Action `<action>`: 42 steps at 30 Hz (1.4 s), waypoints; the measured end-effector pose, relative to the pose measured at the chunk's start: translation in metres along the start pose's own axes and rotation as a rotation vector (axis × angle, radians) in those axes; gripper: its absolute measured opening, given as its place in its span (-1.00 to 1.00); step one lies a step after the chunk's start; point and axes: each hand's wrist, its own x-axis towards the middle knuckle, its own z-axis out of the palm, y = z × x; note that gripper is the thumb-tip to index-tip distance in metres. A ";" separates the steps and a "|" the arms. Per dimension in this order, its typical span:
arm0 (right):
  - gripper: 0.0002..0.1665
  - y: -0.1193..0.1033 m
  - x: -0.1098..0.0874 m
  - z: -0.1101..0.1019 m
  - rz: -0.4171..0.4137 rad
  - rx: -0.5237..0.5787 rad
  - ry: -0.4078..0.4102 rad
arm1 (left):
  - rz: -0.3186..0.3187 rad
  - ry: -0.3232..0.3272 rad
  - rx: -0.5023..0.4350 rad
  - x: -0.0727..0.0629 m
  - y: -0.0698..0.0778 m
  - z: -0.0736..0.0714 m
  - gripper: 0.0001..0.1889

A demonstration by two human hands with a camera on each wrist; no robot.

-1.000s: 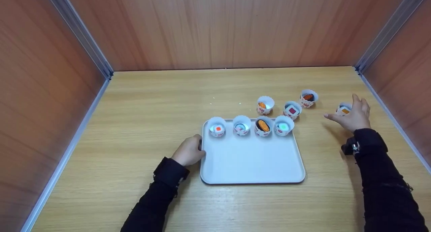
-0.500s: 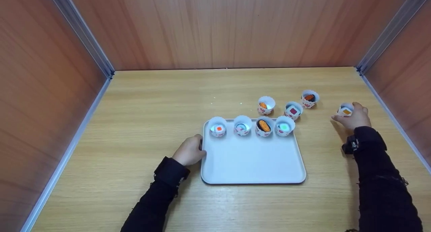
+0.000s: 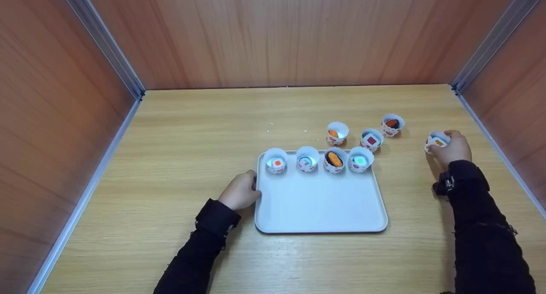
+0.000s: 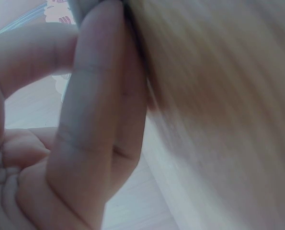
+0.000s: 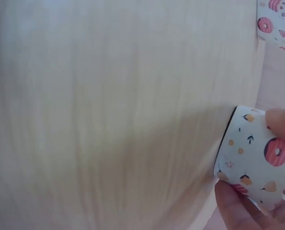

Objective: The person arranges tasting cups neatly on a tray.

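My left hand (image 3: 239, 191) grips the left edge of a white rectangular tray (image 3: 320, 204), thumb on top of the rim. Its curled fingers (image 4: 92, 96) fill the left wrist view. At the far right, my right hand (image 3: 456, 149) holds a paper baking cup (image 3: 430, 146) between thumb and fingers. That cup, printed with pink donuts and leaves, holds a small white piece with an orange-yellow top. In the right wrist view the cup (image 5: 252, 153) leans sideways across the picture, its base close over the wood.
Several filled paper cups line the tray's far edge, from one with an orange-red square (image 3: 276, 161) to one with a green piece (image 3: 360, 161). Three more cups stand behind, including a dark red one (image 3: 392, 124). Wooden panels (image 3: 273, 38) enclose the table.
My right hand has come down to the far-right cup, and its spread fingers have closed around it. The cup has tilted and shifted slightly. My left hand stays on the tray.
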 end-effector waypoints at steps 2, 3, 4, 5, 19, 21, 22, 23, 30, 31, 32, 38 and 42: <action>-0.10 0.000 0.000 0.000 -0.003 0.004 -0.004 | 0.001 0.001 -0.004 0.000 0.000 0.000 -0.80; -0.10 -0.001 -0.001 0.000 -0.005 0.007 -0.006 | 0.001 0.001 -0.005 0.000 0.000 0.000 -0.80; -0.10 -0.001 -0.001 0.000 -0.002 0.010 -0.011 | 0.000 0.000 -0.006 0.000 0.000 0.000 -0.80; -0.09 -0.002 -0.001 0.000 0.003 0.010 -0.015 | 0.000 -0.001 -0.007 0.000 0.000 0.000 -0.80; -0.14 -0.048 -0.017 0.001 -0.170 -0.053 -0.032 | 0.025 0.009 0.003 0.000 -0.001 0.000 -0.76; -0.14 -0.059 -0.022 0.003 -0.199 -0.061 -0.042 | 0.026 0.006 0.004 0.000 -0.002 0.000 -0.76; -0.15 -0.064 -0.025 0.004 -0.216 -0.061 -0.046 | 0.026 0.004 0.005 0.001 -0.002 0.000 -0.76; -0.15 -0.069 -0.027 0.004 -0.227 -0.061 -0.056 | 0.026 0.004 0.005 0.001 -0.002 0.000 -0.76; -0.20 -0.105 -0.050 0.015 -0.366 -0.030 -0.091 | 0.017 -0.002 0.009 0.001 -0.001 0.000 -0.71; -0.21 -0.110 -0.054 0.017 -0.385 -0.020 -0.102 | 0.016 -0.002 0.009 0.001 -0.001 0.000 -0.71; -0.21 -0.115 -0.057 0.019 -0.404 -0.011 -0.113 | 0.016 -0.003 0.010 0.001 -0.001 0.000 -0.71; -0.25 -0.141 -0.076 0.032 -0.484 0.007 -0.178 | 0.002 -0.004 0.012 0.001 0.000 0.000 -0.73; -0.25 -0.156 -0.089 0.047 -0.521 0.011 -0.229 | -0.006 -0.004 0.010 0.001 0.000 0.000 -0.74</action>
